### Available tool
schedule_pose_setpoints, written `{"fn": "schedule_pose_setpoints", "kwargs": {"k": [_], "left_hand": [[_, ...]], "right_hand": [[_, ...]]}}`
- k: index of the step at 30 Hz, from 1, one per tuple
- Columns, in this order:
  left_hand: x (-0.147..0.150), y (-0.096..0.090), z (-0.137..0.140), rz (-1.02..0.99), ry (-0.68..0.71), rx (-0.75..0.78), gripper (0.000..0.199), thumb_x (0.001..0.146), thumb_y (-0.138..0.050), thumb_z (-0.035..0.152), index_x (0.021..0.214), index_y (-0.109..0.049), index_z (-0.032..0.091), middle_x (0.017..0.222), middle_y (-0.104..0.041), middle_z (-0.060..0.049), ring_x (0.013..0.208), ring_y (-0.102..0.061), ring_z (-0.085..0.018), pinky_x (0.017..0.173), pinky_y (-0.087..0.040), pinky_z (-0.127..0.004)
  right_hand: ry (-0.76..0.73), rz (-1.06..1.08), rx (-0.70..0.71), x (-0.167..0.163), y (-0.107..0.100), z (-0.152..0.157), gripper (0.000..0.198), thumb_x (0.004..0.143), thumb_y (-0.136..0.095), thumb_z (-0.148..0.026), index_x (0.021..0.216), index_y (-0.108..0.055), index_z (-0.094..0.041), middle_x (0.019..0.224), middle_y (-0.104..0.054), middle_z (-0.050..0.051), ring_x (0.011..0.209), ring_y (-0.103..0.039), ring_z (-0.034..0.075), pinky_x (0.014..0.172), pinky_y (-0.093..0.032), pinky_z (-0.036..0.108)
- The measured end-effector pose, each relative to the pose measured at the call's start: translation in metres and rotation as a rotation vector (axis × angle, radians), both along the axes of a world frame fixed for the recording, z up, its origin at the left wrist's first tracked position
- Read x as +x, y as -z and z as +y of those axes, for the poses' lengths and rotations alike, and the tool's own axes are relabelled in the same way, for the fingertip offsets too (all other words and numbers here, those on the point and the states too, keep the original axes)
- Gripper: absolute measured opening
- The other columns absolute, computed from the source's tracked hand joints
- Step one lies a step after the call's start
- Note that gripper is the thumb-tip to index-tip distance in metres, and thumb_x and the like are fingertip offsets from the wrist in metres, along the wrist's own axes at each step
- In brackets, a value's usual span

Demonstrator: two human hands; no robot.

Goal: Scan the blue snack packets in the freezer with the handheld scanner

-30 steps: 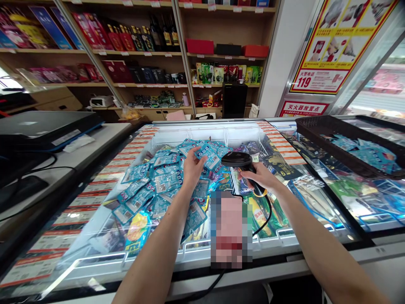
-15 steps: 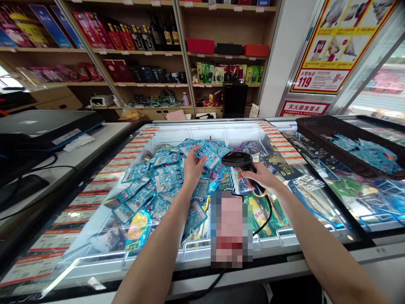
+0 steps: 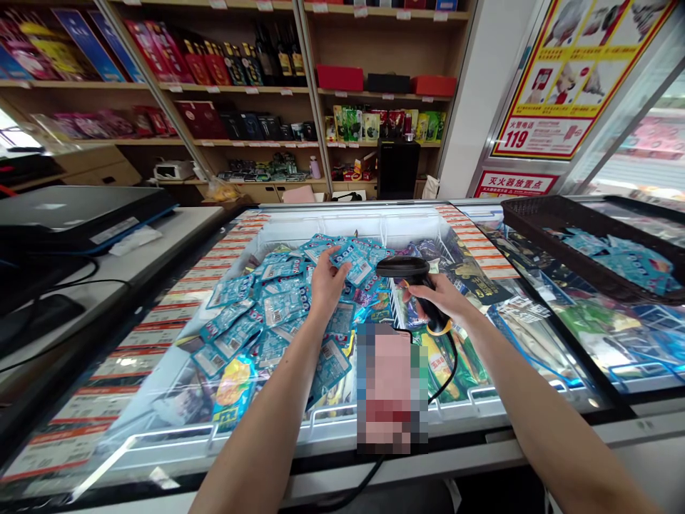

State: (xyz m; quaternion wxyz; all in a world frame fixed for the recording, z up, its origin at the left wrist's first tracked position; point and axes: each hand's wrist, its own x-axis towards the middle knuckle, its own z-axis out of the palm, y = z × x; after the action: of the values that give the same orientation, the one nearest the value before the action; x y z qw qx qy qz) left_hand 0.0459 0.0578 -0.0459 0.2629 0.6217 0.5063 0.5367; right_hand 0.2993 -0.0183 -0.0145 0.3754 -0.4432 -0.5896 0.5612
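My right hand [image 3: 442, 296] is wrapped around the handle of a black barcode scanner [image 3: 404, 268], whose head points left over the packets. A black cable runs from the handle's lower end. My left hand [image 3: 327, 280] rests on the pile of blue packets [image 3: 283, 300], thumb and index finger spread at the left edge of one blue packet [image 3: 354, 265]. That packet's printed label faces up. The pile lies on the glass top of a freezer [image 3: 176, 421]. Nearer me is a phone [image 3: 390, 378] with its screen blurred out.
A dark woven basket [image 3: 567, 264] with more blue packets stands at the right. Frozen goods show under the glass. At the left, a black flat machine [image 3: 80, 218] sits on a white counter [image 3: 182, 228]. Stocked shelves [image 3: 230, 89] line the back.
The scanner has tilted slightly, its head showing at a different angle in my right hand. My left hand stays in place on the packets.
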Motion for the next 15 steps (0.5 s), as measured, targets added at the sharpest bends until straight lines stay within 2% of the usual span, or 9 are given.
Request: {"fn": "schedule_pose_setpoints", "kwargs": {"k": [3, 5, 7, 9, 11, 15], "left_hand": [[-0.002, -0.007, -0.003, 0.169, -0.066, 0.063, 0.048, 0.082, -0.058, 0.033, 0.128, -0.049, 0.021, 0.064, -0.049, 0.003, 0.052, -0.048, -0.012, 0.055, -0.042, -0.025], [-0.004, -0.014, -0.007, 0.304, -0.109, 0.127, 0.047, 0.083, -0.057, 0.031, 0.128, -0.050, 0.020, 0.084, -0.059, -0.005, 0.067, -0.055, -0.016, 0.069, -0.046, -0.031], [-0.006, -0.020, -0.012, 0.415, -0.133, 0.167, 0.047, 0.083, -0.055, 0.029, 0.129, -0.049, 0.018, 0.103, -0.060, -0.011, 0.083, -0.058, -0.021, 0.081, -0.046, -0.036], [-0.009, -0.022, -0.016, 0.497, -0.153, 0.177, 0.050, 0.084, -0.054, 0.027, 0.132, -0.046, 0.017, 0.113, -0.058, -0.014, 0.096, -0.057, -0.026, 0.089, -0.044, -0.040], [-0.012, -0.022, -0.018, 0.563, -0.184, 0.174, 0.053, 0.083, -0.054, 0.027, 0.134, -0.044, 0.016, 0.115, -0.056, -0.016, 0.101, -0.056, -0.028, 0.091, -0.043, -0.042], [-0.018, -0.017, -0.018, 0.718, -0.279, 0.173, 0.048, 0.084, -0.053, 0.029, 0.129, -0.049, 0.013, 0.108, -0.056, -0.017, 0.102, -0.054, -0.031, 0.088, -0.043, -0.043]], "right_hand": [[0.033, 0.040, -0.089, -0.004, 0.001, 0.000, 0.038, 0.076, -0.065, -0.044, 0.101, -0.060, -0.016, 0.068, -0.065, 0.004, 0.047, -0.059, 0.014, 0.044, -0.048, 0.027], [0.070, 0.047, -0.130, -0.007, 0.004, 0.002, 0.040, 0.075, -0.066, -0.045, 0.102, -0.060, -0.017, 0.061, -0.061, 0.001, 0.045, -0.057, 0.014, 0.045, -0.050, 0.028], [0.134, 0.057, -0.153, -0.009, 0.008, 0.005, 0.040, 0.074, -0.068, -0.045, 0.101, -0.061, -0.017, 0.058, -0.060, 0.001, 0.045, -0.057, 0.015, 0.044, -0.051, 0.029], [0.215, 0.080, -0.168, -0.012, 0.013, 0.009, 0.037, 0.072, -0.071, -0.044, 0.094, -0.061, -0.017, 0.059, -0.060, 0.002, 0.047, -0.058, 0.016, 0.044, -0.053, 0.030], [0.274, 0.124, -0.163, -0.015, 0.018, 0.012, 0.034, 0.070, -0.073, -0.043, 0.088, -0.059, -0.017, 0.063, -0.062, 0.003, 0.050, -0.061, 0.017, 0.047, -0.055, 0.031], [0.323, 0.228, -0.106, -0.023, 0.027, 0.015, 0.035, 0.071, -0.072, -0.041, 0.091, -0.055, -0.018, 0.075, -0.068, 0.006, 0.059, -0.067, 0.019, 0.057, -0.059, 0.034]]}}
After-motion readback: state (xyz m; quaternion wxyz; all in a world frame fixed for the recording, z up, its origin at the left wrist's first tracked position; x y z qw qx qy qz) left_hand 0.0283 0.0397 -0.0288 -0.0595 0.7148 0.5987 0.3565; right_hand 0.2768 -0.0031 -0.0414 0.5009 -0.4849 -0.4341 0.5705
